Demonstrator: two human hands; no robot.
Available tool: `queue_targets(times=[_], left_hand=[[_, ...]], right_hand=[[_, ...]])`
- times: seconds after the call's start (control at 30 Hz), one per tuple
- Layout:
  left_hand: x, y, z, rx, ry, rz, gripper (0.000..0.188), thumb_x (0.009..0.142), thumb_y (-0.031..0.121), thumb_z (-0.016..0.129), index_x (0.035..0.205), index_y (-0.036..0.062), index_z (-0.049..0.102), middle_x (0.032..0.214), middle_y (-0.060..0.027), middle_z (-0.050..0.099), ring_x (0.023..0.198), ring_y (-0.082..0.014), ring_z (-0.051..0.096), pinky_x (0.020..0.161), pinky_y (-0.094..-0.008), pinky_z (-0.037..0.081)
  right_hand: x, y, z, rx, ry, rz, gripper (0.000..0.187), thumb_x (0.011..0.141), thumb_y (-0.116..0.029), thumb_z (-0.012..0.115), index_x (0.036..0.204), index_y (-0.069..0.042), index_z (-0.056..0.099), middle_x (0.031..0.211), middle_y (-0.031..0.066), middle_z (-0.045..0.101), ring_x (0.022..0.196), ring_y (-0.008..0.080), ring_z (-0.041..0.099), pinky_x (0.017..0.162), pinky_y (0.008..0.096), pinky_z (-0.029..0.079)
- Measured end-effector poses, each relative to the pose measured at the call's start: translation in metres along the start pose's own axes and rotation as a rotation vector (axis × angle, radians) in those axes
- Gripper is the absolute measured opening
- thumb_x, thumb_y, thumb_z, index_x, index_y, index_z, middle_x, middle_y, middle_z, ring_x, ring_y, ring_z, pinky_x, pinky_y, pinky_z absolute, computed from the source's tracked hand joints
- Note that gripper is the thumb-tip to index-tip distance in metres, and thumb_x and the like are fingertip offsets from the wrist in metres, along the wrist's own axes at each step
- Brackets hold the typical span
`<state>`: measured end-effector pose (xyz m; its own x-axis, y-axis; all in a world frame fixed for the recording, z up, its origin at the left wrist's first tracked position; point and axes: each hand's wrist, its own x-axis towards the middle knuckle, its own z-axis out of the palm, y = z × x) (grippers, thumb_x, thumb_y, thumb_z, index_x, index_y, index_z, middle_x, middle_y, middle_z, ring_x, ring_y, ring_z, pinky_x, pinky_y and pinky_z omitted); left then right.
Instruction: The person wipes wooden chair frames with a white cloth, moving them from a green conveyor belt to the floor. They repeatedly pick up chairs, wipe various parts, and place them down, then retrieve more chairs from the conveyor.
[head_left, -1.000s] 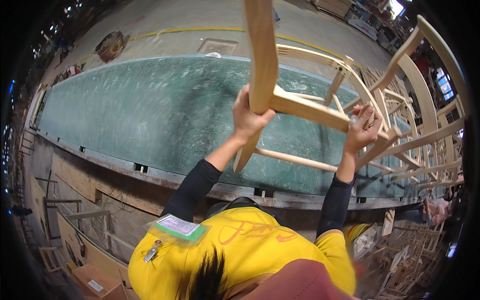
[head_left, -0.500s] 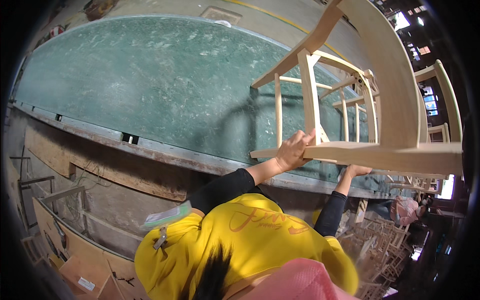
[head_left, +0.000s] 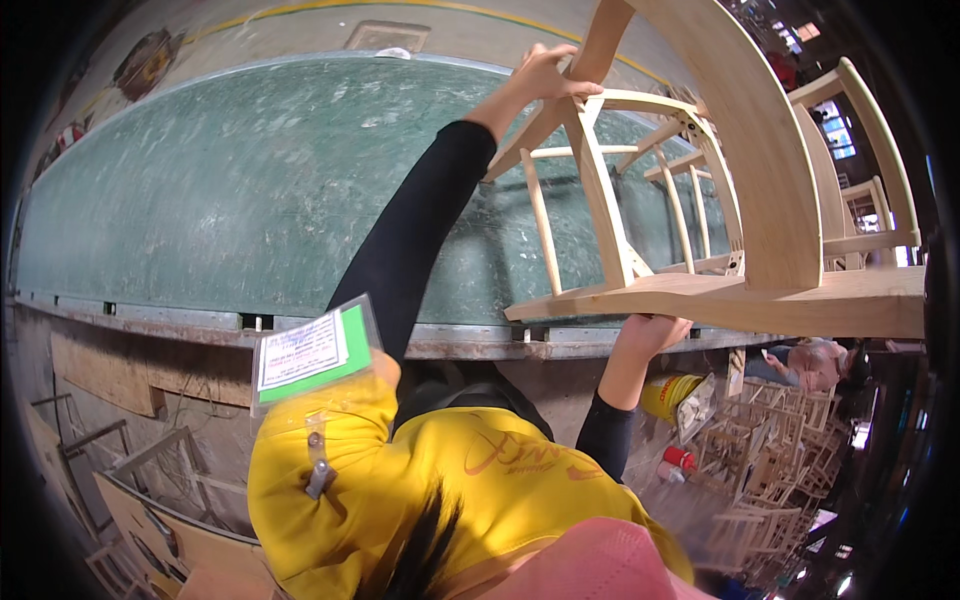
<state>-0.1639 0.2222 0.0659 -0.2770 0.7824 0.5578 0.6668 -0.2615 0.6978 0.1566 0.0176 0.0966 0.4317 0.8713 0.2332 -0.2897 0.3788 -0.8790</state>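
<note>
An unpainted wooden chair frame [head_left: 597,190] lies on its side on the green-topped workbench [head_left: 300,180], to my right. My left hand [head_left: 550,75] reaches across the bench and is closed round the far chair post, close to the joint with a crosspiece. Under the near chair post, my right hand [head_left: 652,332] is closed against the wood, its fingertips partly hidden by it. Thin round spindles and a curved rail join the two sides of the frame.
More pale chair frames [head_left: 870,150] stand beyond it on the right. Several stacked frames [head_left: 770,460] fill the floor at lower right, near a yellow bucket [head_left: 672,398]. Another person [head_left: 815,365] is far right. Below left stands a wooden board structure [head_left: 170,520].
My left hand has moved from the near post to the far post. My right hand has shifted left along the near post. The view has turned slightly, and the chair appears further left.
</note>
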Motion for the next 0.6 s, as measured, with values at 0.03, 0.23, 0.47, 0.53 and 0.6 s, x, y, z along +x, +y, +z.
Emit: queue_targets(times=[0.03,0.23,0.47,0.53,0.6], left_hand=[[0.012,-0.003,0.019,0.001,-0.084,0.072,0.069,0.064,0.055,0.081,0.111,0.0072,0.063,0.098,-0.0139,0.068,0.094,-0.0232,0.065,0.080,-0.0347,0.052],[-0.001,-0.027,-0.001,-0.448,-0.084,0.109,0.039,0.078,0.030,0.077,0.103,0.0021,0.066,0.083,-0.0075,0.071,0.075,-0.0147,0.068,0.068,-0.0306,0.053],[-0.078,0.031,-0.120,-0.402,0.040,-0.253,0.036,0.083,0.024,0.072,0.108,-0.0010,0.065,0.084,-0.0091,0.070,0.074,-0.0132,0.067,0.065,-0.0275,0.054],[-0.094,0.026,-0.127,-0.416,0.077,-0.223,0.033,0.084,0.023,0.071,0.105,-0.0011,0.066,0.083,-0.0085,0.071,0.072,-0.0134,0.067,0.064,-0.0278,0.053],[-0.110,0.032,-0.124,-0.417,0.111,-0.249,0.029,0.082,0.019,0.072,0.102,-0.0007,0.066,0.082,-0.0088,0.070,0.074,-0.0149,0.068,0.065,-0.0287,0.053]], right_hand=[[0.002,0.004,-0.004,-0.022,0.020,-0.035,0.025,0.087,-0.016,0.057,0.104,0.002,0.051,0.100,0.0135,0.057,0.090,0.0233,0.061,0.077,0.0357,0.054],[0.021,0.042,-0.025,-0.140,-0.004,-0.078,0.040,0.092,-0.028,0.055,0.123,-0.005,0.047,0.105,0.0125,0.058,0.091,0.0253,0.062,0.083,0.0436,0.054],[0.056,0.050,-0.016,0.313,-0.121,-0.013,0.045,0.096,-0.035,0.038,0.132,-0.009,0.043,0.111,0.0094,0.056,0.097,0.0285,0.059,0.089,0.0499,0.048],[0.082,0.051,0.005,0.198,0.005,0.012,0.043,0.096,-0.033,0.038,0.127,-0.006,0.047,0.110,0.0093,0.056,0.097,0.0293,0.059,0.090,0.0512,0.047],[0.134,0.060,0.021,0.446,0.283,0.148,0.037,0.095,-0.030,0.041,0.118,-0.003,0.051,0.106,0.0112,0.057,0.091,0.0297,0.061,0.081,0.0484,0.052]])
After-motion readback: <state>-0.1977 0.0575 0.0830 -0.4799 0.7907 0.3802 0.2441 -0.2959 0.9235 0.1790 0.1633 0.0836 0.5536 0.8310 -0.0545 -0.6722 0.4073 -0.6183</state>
